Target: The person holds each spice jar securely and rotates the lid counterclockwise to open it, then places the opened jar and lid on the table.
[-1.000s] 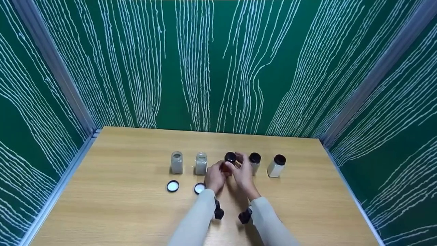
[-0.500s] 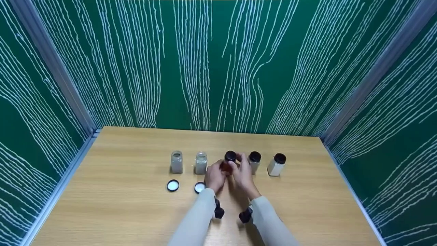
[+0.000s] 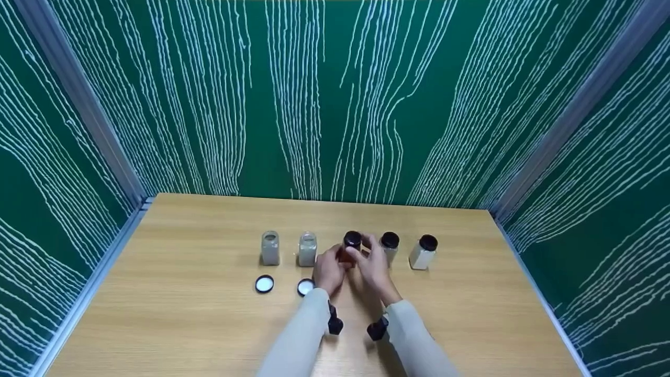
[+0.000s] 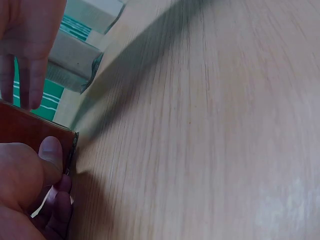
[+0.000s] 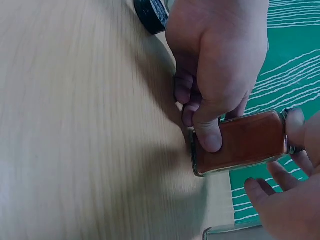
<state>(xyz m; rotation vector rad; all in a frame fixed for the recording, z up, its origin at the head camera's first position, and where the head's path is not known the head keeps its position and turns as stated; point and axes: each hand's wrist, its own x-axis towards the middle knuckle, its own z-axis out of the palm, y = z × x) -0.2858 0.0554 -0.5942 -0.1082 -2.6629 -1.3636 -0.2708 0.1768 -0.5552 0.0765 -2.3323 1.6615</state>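
A glass spice jar of red-brown powder [image 5: 247,137] stands upright on the table, its black lid [image 3: 352,239] on top. My left hand [image 3: 328,272] grips the lower part of this jar, with the thumb [image 5: 210,140] against one flat side. At the top, my right hand [image 3: 374,267] pinches the lid between thumb and fingers; its other fingers [image 5: 257,190] stand away from the glass. In the left wrist view the jar's lid lies out of frame.
Two uncapped jars of pale powder, one farther left [image 3: 270,256] and one nearer [image 3: 307,256], stand left of the hands. Their lids [image 3: 264,284] lie upturned in front. To the right stand two capped jars [image 3: 422,256]. A green wall [image 3: 261,104] rises behind the table [image 3: 199,314].
The right thumb and fingers shift slightly at the lid. The jar and the left hand stay in place.
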